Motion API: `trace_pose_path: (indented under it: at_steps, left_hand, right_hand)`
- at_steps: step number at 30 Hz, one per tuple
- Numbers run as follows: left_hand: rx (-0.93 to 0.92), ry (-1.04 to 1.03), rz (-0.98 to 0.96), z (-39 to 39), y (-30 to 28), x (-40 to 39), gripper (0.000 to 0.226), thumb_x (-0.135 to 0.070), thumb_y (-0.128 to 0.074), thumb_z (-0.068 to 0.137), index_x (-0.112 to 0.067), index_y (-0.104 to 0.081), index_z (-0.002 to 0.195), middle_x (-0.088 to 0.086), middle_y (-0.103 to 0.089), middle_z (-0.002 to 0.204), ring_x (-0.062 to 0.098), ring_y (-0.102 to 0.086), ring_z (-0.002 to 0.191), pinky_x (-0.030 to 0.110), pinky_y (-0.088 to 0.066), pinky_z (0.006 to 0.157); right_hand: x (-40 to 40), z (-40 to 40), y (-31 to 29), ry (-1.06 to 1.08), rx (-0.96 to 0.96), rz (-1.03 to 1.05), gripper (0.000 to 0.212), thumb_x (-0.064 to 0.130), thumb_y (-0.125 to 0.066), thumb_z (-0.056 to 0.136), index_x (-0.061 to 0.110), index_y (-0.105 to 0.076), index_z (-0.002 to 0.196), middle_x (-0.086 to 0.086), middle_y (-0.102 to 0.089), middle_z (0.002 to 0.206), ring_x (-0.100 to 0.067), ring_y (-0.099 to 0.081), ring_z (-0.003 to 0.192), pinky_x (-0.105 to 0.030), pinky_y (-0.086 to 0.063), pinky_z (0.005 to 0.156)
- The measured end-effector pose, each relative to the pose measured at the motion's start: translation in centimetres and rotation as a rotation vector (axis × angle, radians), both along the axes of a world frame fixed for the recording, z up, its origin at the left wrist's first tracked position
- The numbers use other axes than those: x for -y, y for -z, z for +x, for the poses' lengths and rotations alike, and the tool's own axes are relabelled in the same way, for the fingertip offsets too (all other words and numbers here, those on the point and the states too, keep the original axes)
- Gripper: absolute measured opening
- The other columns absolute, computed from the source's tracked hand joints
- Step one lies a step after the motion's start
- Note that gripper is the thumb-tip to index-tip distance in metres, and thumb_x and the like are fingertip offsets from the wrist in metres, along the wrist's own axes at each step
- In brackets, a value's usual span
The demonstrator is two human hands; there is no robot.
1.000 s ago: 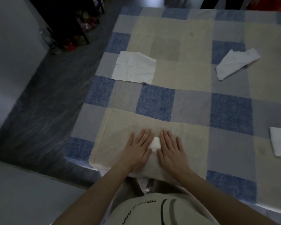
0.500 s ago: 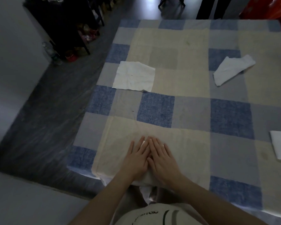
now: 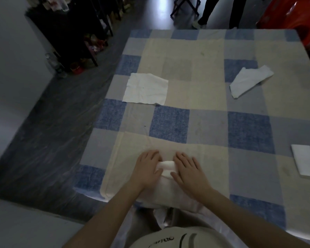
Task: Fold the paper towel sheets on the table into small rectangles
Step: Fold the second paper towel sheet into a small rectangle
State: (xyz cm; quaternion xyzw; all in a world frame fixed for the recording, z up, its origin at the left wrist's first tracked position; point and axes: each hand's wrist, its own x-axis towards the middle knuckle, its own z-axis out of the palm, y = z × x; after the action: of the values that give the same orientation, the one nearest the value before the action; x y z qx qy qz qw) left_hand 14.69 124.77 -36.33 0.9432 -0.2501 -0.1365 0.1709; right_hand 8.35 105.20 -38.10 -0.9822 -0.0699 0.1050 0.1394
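Note:
A small folded white paper towel point(image 3: 167, 168) lies near the front edge of the checked tablecloth point(image 3: 204, 126). My left hand point(image 3: 147, 169) lies flat on its left end and my right hand point(image 3: 188, 169) lies flat on its right end, so only the middle strip shows between them. An unfolded flat sheet point(image 3: 146, 89) lies at the far left of the table. A loosely folded, crumpled sheet point(image 3: 249, 81) lies at the far right. A neatly folded rectangle point(image 3: 303, 162) sits at the right edge.
The table's left edge drops to a dark floor point(image 3: 48, 126). A dark shelf unit point(image 3: 75, 33) stands at the far left. A person's legs point(image 3: 220, 11) stand beyond the far edge, and something red point(image 3: 293, 18) sits at the far right corner.
My hands, pressed together over the towel half a second ago, have slid apart, showing the folded towel's middle. The camera has tilted up, showing more of the room.

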Motion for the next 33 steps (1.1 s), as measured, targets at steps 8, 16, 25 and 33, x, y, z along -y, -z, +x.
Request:
trace_pose_path:
  at_steps: [8,16,25,33]
  left_hand:
    - [-0.209,-0.069,-0.07,0.3,-2.2,0.1,0.032,-0.022,-0.066,0.079,-0.019,-0.054,0.109,0.002,-0.063,0.101,0.022,-0.059,0.092,0.032,-0.041,0.077]
    - [-0.351,-0.15,-0.211,0.0,-3.6,-2.1,0.016,-0.016,-0.073,0.079,-0.024,-0.06,0.076,-0.01,-0.059,0.07,-0.004,-0.051,0.063,0.018,-0.034,0.059]
    - [-0.687,-0.195,-0.465,-2.5,-5.5,-4.0,0.01,-0.027,-0.069,0.086,-0.019,-0.069,0.093,0.001,-0.067,0.082,0.013,-0.064,0.076,0.027,-0.054,0.072]
    - [-0.804,-0.223,-0.595,-6.7,-4.3,-2.1,0.008,-0.01,-0.063,0.092,-0.008,-0.067,0.085,0.001,-0.061,0.069,0.003,-0.055,0.059,0.015,-0.046,0.056]
  right_hand:
    - [-0.3,2.3,-1.9,0.048,-0.008,0.15,0.025,0.035,-0.062,0.081,0.022,-0.055,0.102,0.001,-0.053,0.113,-0.021,-0.047,0.107,-0.033,-0.036,0.083]
    - [-1.4,0.8,-4.1,0.304,-0.125,0.636,0.015,0.021,-0.067,0.079,0.023,-0.052,0.075,0.001,-0.06,0.07,-0.016,-0.055,0.065,-0.028,-0.041,0.059]
    - [-3.4,-3.8,-5.6,0.59,-0.093,0.795,0.013,0.031,-0.066,0.085,0.024,-0.057,0.08,0.004,-0.064,0.077,-0.016,-0.062,0.075,-0.031,-0.051,0.065]
    - [-4.0,-10.2,-6.2,0.918,-0.057,1.076,0.016,0.017,-0.071,0.085,0.003,-0.068,0.091,-0.003,-0.067,0.074,-0.011,-0.061,0.067,-0.022,-0.053,0.058]
